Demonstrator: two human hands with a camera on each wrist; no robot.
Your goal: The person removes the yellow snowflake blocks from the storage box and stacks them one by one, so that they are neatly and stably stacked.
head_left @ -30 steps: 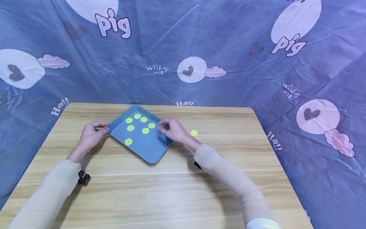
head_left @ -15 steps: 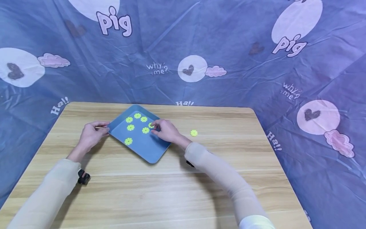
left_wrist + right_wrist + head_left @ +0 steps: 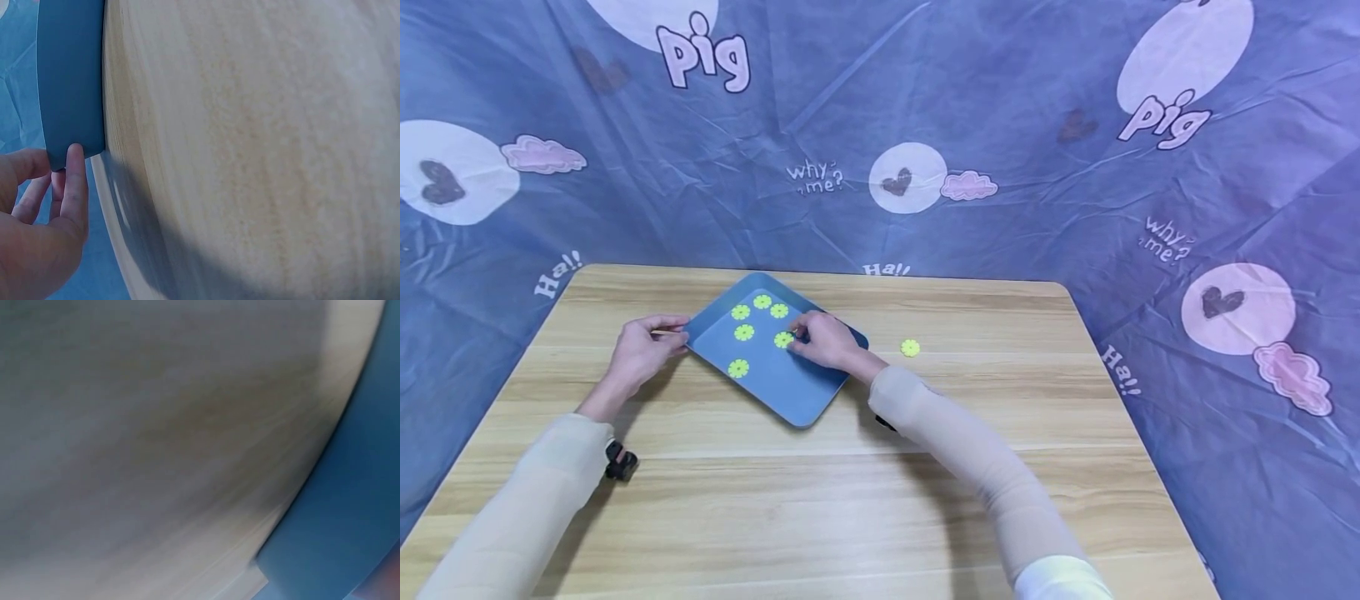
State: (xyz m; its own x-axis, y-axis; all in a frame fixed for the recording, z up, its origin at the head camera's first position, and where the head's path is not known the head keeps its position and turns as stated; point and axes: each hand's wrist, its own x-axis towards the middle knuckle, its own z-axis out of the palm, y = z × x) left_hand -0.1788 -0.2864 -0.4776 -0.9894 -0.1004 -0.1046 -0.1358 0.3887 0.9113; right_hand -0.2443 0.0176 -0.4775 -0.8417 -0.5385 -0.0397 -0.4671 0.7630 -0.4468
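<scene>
A blue rectangular tray (image 3: 775, 379) lies turned like a diamond on the table, with several yellow-green flower-shaped discs, such as this one (image 3: 738, 368), flat inside it. My left hand (image 3: 643, 350) pinches the tray's left corner between thumb and fingers; the left wrist view shows the fingertips on the blue wall (image 3: 72, 81). Over the right part of the tray, my right hand (image 3: 827, 340) has bent fingers, thumb and finger beside a flower-shaped disc (image 3: 782, 339). Another disc is hidden under these fingers, and whether they grip it is unclear. The right wrist view mostly shows the tray's wall (image 3: 344, 506).
One more flower-shaped disc (image 3: 910, 347) lies on the wooden table (image 3: 820, 517) to the right of the tray. A blue patterned cloth (image 3: 1015, 108) hangs behind the table and along its sides.
My right hand has moved left from the tray's right edge to over the discs, covering one that was visible before. The left hand stays at its corner.
</scene>
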